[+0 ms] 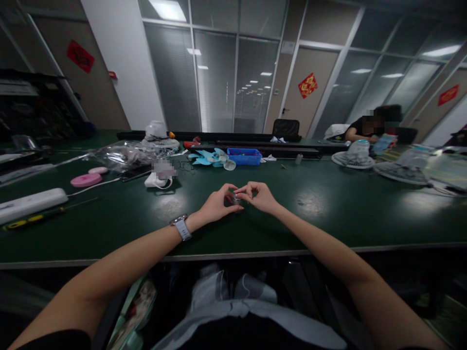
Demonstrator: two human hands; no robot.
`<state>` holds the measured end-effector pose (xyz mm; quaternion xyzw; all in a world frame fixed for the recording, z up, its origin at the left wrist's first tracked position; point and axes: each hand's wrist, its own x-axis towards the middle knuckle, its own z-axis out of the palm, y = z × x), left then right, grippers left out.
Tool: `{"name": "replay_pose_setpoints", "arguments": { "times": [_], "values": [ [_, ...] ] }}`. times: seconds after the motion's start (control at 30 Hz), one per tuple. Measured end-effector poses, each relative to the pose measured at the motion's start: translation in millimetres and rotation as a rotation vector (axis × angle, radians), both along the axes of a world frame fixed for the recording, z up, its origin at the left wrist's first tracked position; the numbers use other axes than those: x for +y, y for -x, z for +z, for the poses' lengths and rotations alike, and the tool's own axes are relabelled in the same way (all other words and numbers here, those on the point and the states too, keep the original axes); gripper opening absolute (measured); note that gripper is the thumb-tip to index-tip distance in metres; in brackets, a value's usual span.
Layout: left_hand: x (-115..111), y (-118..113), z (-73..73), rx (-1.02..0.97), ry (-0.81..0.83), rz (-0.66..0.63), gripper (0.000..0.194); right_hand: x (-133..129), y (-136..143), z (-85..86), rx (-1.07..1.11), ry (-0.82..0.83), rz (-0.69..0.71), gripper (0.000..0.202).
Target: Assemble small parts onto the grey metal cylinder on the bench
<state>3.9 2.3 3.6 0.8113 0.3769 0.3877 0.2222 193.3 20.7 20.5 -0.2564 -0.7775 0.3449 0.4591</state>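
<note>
Above the dark green table point(277, 231), both hands meet near the middle of the view. My left hand point(220, 201), with a watch point(181, 227) on its wrist, curls its thumb and fingers around a small, shiny, clear or metallic object point(236, 199). The thumb and forefinger of my right hand point(257, 195) are pinched together at the top of that object. Whether the right fingertips hold a separate tiny part is too small to tell. The lower part of the object is partly hidden by the left thumb.
Behind the hands are a blue basket point(244, 156), light blue blades point(211, 157) and a small cylinder point(299, 159). At left lie a power strip point(32, 205), a screwdriver point(32, 218) and a pink disc point(86, 180). Fan parts point(353, 156) and a seated person point(365, 129) are at right.
</note>
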Motion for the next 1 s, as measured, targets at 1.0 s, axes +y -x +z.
{"name": "replay_pose_setpoints", "arguments": {
  "times": [1.0],
  "values": [
    [-5,-5,9.8,-0.194,-0.118,0.067,0.029,7,-6,-22.4,-0.258,0.146,0.086,0.04]
  ]
}}
